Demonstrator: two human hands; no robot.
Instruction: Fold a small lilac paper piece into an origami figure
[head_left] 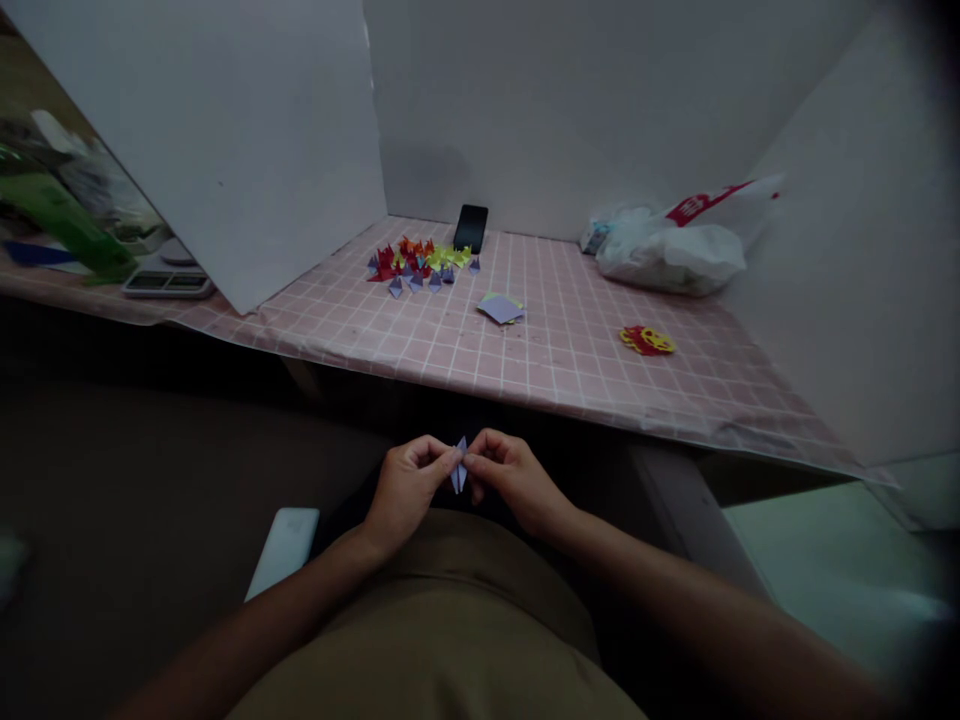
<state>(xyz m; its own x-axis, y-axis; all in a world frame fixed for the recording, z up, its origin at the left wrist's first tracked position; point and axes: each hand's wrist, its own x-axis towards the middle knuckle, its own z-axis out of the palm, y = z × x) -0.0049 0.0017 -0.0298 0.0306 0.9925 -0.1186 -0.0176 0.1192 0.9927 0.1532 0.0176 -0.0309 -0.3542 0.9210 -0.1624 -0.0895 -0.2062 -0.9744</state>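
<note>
From the head camera, the only view, here's your small lilac folded-paper piece, slim and pointed like a narrow diamond (458, 480), held over your lap just short of the pink checked bench (570, 365). Your left hand (405, 490) has it pinched from one side, thumb against finger, and your right hand (521, 485) is on it from the other, fingertips clamped on the paper too. Neither is the nearer one: both are touching, and the piece sits right between them. And there's the relation that counts, I'd judge: its long axis runs away from you, crossing the line between your two hands, single tip toward the bench and leaning a touch right, split end back toward your body. Whether the layers are pressed flat under your thumbs, I can't tell. Ahead and slightly right, up on the bench, lies the stack of lilac and pale-yellow paper squares (500, 308); ahead and left, the crowd of red, orange, yellow and purple folded-paper figures (412, 262).
</note>
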